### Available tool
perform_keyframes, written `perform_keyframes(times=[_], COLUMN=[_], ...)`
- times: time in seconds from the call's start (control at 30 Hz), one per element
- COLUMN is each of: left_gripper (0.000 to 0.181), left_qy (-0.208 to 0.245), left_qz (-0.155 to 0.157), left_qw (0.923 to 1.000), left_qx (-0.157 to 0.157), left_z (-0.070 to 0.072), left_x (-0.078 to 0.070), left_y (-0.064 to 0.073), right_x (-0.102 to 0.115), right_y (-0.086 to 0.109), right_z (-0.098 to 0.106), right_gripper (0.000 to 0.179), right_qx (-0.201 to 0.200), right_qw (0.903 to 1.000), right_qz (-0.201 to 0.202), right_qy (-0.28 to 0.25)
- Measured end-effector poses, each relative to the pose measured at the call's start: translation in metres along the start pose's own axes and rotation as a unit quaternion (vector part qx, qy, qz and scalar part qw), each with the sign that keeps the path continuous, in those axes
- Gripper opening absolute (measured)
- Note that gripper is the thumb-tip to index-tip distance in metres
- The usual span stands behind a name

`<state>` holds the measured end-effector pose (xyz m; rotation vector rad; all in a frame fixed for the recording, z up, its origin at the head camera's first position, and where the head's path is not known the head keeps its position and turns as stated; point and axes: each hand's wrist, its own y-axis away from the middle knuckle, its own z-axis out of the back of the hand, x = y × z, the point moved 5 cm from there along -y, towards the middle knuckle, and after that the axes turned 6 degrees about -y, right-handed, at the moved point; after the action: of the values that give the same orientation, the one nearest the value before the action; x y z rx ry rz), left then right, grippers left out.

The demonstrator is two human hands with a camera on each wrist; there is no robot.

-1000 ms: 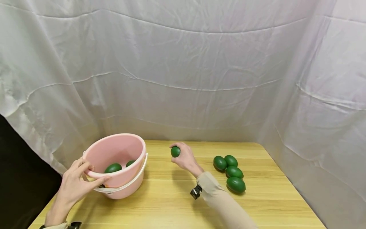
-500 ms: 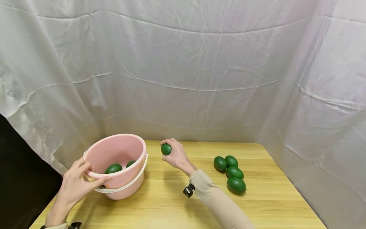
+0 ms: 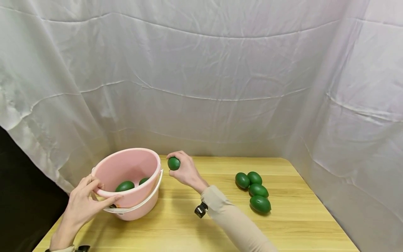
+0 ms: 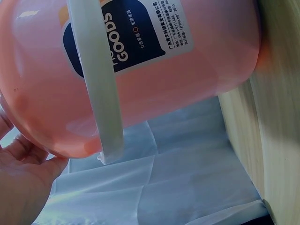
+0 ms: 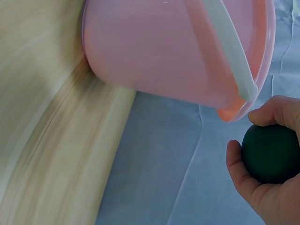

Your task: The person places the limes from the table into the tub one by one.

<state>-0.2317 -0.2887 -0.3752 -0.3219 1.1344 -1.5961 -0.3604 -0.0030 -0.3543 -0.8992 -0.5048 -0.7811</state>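
Observation:
My left hand [image 3: 82, 201] grips the near left rim of a pink bucket [image 3: 138, 210], thumb outside and fingers over the edge. A white handle [image 4: 101, 89] hangs down the bucket's side, across a dark label [image 4: 133, 35] in the left wrist view. Inside the bucket lie a green avocado-like fruit [image 3: 125, 186] and part of another [image 3: 143, 180]. Just right of the bucket, my right hand [image 3: 186, 171] holds a smooth dark green avocado-like fruit [image 3: 174, 163] above the table. Thumb and fingers curl round this fruit [image 5: 269, 154] in the right wrist view, close to the rim.
Several more green fruits [image 3: 258, 190] lie grouped on the right of the wooden table [image 3: 302, 217]. Grey-white cloth [image 3: 220, 122] hangs behind the table and along its sides. Black material [image 3: 22, 199] shows at the far left.
My right hand has moved left with the green avocado-like fruit, closer to the bucket. My left hand and the bucket have stayed nearly still.

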Motion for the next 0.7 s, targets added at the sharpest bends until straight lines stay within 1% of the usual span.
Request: perform_keyframes(times=[0.17, 0.3, 0.53, 0.7], left_gripper=[0.055, 0.054, 0.054, 0.054], left_qy=[-0.005, -0.001, 0.003, -0.002], left_qz=[-0.019, -0.023, -0.021, -0.006], left_qw=[0.9998, 0.9997, 0.9997, 1.0000], left_qx=[-0.005, -0.008, -0.013, -0.004], left_z=[0.000, 0.001, 0.002, 0.001], left_x=[0.000, 0.000, -0.001, 0.000], left_y=[-0.001, -0.001, 0.000, 0.000], right_x=[0.006, 0.011, 0.021, 0.025], right_y=[-0.002, -0.004, -0.006, -0.007], right_z=[-0.003, -0.006, -0.016, -0.022], right_gripper=[0.045, 0.046, 0.050, 0.058], right_qx=[-0.006, -0.004, 0.004, 0.016], right_qw=[0.9999, 0.9995, 0.9991, 0.9978], right_qz=[0.008, 0.016, 0.014, 0.005], right_qy=[-0.011, -0.025, -0.040, -0.064])
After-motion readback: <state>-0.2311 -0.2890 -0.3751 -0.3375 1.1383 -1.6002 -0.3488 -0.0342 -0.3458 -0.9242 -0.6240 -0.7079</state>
